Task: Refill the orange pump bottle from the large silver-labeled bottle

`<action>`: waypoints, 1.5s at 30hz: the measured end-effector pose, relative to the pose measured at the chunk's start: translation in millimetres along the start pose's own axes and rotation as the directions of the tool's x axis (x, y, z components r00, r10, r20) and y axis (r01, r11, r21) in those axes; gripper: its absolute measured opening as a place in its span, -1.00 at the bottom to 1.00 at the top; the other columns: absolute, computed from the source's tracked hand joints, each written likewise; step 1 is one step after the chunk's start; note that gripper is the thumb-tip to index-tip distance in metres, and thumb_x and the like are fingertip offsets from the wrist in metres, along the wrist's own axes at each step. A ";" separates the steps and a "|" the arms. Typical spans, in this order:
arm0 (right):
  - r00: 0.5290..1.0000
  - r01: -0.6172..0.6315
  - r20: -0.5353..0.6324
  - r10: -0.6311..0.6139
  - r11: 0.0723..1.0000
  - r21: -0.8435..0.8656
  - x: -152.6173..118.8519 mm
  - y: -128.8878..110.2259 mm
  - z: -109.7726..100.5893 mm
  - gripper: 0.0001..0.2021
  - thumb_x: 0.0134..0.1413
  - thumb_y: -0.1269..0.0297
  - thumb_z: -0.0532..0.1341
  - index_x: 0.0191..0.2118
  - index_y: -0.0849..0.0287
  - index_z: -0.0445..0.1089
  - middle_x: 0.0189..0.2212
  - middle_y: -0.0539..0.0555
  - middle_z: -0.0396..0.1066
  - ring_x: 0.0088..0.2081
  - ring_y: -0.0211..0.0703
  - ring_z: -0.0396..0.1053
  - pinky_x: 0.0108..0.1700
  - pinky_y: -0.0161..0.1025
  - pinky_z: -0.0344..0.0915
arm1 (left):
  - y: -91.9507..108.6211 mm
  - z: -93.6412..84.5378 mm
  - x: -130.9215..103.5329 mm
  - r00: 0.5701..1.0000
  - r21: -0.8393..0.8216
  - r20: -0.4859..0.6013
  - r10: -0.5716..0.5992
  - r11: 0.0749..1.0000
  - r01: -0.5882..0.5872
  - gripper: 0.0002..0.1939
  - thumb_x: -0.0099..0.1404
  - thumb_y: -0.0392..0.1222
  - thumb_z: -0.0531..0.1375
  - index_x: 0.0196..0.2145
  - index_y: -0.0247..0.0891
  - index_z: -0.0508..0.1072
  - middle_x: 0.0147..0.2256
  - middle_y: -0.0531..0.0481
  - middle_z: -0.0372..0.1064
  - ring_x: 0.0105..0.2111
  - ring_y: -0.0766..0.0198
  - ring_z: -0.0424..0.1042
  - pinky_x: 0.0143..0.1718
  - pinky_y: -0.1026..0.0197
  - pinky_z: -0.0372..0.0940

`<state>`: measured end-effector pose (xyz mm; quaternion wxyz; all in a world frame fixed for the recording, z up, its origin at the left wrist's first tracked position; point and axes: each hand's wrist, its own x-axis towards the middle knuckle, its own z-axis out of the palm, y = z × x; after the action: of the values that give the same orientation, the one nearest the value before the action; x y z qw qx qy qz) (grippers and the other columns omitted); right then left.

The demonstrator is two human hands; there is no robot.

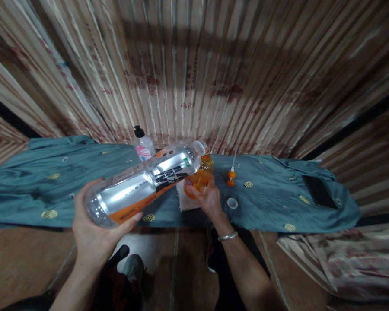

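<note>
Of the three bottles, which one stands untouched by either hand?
The small clear bottle with the black cap and pink label, at the back; the large tilted bottle and orange bottle are held.

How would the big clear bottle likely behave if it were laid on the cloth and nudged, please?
The big bottle is round and smooth, so it would probably roll. It looks nearly empty, so likely light. Its thin clear plastic may dent under the left hand.

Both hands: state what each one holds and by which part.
The left hand grips the big clear bottle by its base end, tilted. The right hand holds the small orange-filled container around its lower body.
</note>
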<state>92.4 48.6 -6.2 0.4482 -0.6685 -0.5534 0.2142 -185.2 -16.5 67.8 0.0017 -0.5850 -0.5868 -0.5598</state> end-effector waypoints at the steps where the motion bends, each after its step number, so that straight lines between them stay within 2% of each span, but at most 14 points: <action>1: 1.000 -0.005 0.003 0.005 1.000 -0.002 0.0 -0.2 -0.1 -0.37 0.03 0.11 0.47 0.18 0.18 0.34 -0.01 0.24 0.67 0.02 0.16 0.66 0.07 -0.01 0.57 | 0.8 -0.1 0.1 1.000 -0.003 0.000 -0.002 1.000 0.002 0.11 -0.18 0.50 0.49 0.21 -0.21 0.49 0.03 -0.19 0.55 -0.01 -0.14 0.59 0.09 -0.24 0.50; 10: 1.000 0.002 -0.009 -0.003 1.000 -0.027 -0.1 1.2 0.7 -0.34 0.04 0.08 0.48 0.21 0.17 0.34 0.02 0.25 0.66 0.04 0.18 0.65 0.09 0.03 0.57 | 1.6 -1.2 -0.1 1.000 -0.005 0.002 -0.012 1.000 0.012 0.15 -0.18 0.49 0.50 0.22 -0.30 0.48 0.04 -0.31 0.55 -0.01 -0.24 0.59 0.06 -0.33 0.49; 21: 0.999 0.020 -0.030 -0.021 1.000 -0.022 -0.4 6.2 3.0 -0.36 0.02 0.04 0.50 0.16 0.17 0.35 -0.06 0.23 0.68 -0.04 0.19 0.67 0.01 -0.01 0.58 | 5.3 -3.3 1.6 1.000 0.025 -0.001 0.012 1.000 -0.012 0.12 -0.16 0.52 0.47 0.18 -0.31 0.49 0.03 -0.30 0.55 -0.04 -0.19 0.60 0.03 -0.28 0.52; 28: 1.000 0.006 -0.011 -0.006 1.000 -0.015 -0.2 3.2 0.8 -0.34 0.03 0.06 0.49 0.20 0.18 0.34 -0.02 0.23 0.67 0.01 0.18 0.67 0.06 0.00 0.58 | 4.8 -1.2 1.4 0.999 0.000 -0.011 -0.036 0.999 0.036 0.11 -0.23 0.49 0.49 0.17 -0.25 0.50 0.05 -0.27 0.55 0.00 -0.22 0.60 0.08 -0.30 0.50; 32: 1.000 0.007 -0.008 -0.007 1.000 -0.028 0.0 3.6 0.3 -0.33 0.03 0.04 0.48 0.20 0.19 0.34 -0.01 0.25 0.67 0.02 0.20 0.66 0.06 0.02 0.58 | 5.9 -2.1 1.5 1.000 0.010 -0.012 -0.025 1.000 0.026 0.11 -0.20 0.51 0.47 0.18 -0.24 0.50 0.04 -0.27 0.55 0.00 -0.21 0.60 0.08 -0.30 0.50; 41: 1.000 0.012 -0.005 -0.012 1.000 -0.024 0.4 5.7 1.1 -0.34 0.04 0.05 0.48 0.19 0.19 0.34 -0.01 0.26 0.67 0.01 0.19 0.67 0.06 0.02 0.58 | 6.4 -1.3 2.0 1.000 -0.004 -0.001 -0.017 1.000 0.017 0.16 -0.21 0.47 0.50 0.19 -0.39 0.49 0.05 -0.41 0.55 0.01 -0.31 0.59 0.09 -0.40 0.48; 45: 1.000 0.015 -0.027 -0.016 0.999 -0.038 0.5 6.2 3.2 -0.37 0.02 0.06 0.49 0.15 0.18 0.35 -0.04 0.25 0.68 0.00 0.20 0.67 0.04 0.01 0.58 | 6.3 -2.0 1.2 1.000 -0.003 0.009 -0.018 1.000 0.018 0.13 -0.19 0.45 0.51 0.20 -0.32 0.49 0.05 -0.34 0.56 0.01 -0.26 0.60 0.08 -0.34 0.50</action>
<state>93.4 50.4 -12.9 0.4447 -0.6753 -0.5565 0.1909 -182.6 -18.9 73.5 -0.0068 -0.5822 -0.5913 -0.5580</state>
